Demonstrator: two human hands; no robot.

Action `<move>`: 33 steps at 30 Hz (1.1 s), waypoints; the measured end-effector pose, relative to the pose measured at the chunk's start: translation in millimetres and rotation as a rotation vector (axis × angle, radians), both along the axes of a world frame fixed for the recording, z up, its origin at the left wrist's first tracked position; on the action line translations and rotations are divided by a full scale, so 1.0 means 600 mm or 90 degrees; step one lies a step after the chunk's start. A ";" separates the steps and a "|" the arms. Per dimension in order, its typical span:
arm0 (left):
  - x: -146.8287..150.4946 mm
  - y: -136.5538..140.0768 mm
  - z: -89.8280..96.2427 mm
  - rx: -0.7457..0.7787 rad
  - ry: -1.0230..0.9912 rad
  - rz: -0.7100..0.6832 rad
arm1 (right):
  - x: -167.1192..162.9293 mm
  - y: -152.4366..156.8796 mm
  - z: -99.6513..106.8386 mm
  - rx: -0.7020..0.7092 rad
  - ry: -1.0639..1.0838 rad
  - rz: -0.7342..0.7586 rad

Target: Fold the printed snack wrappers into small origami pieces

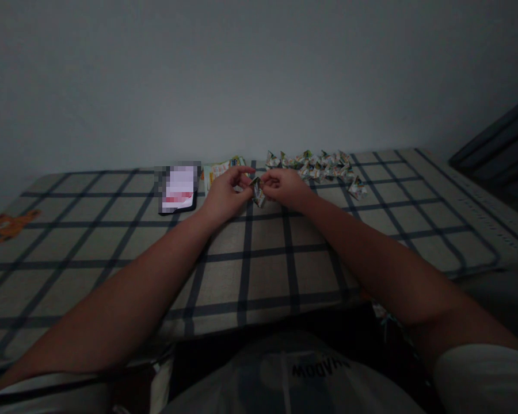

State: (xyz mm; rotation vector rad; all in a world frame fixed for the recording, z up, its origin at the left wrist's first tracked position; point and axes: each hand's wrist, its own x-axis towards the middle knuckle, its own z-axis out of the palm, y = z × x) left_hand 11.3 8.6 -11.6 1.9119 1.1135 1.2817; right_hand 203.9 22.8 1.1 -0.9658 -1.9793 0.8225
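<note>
Head view shows your left hand (227, 194) and right hand (287, 187), both pinching one folded paper (258, 196) over the table (265, 273), near other folded pieces (317, 172).

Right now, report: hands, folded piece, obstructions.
Left hand and right hand both on folded piece. Piece held between them. Phone left, other pieces right, neither in the way.

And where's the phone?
In the head view, the phone lies on the checked cloth near the wall, left of the left hand and just left of the printed papers.
</note>
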 end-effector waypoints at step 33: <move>-0.006 0.022 -0.023 -0.054 -0.021 -0.055 | 0.007 0.002 0.002 0.066 -0.115 -0.042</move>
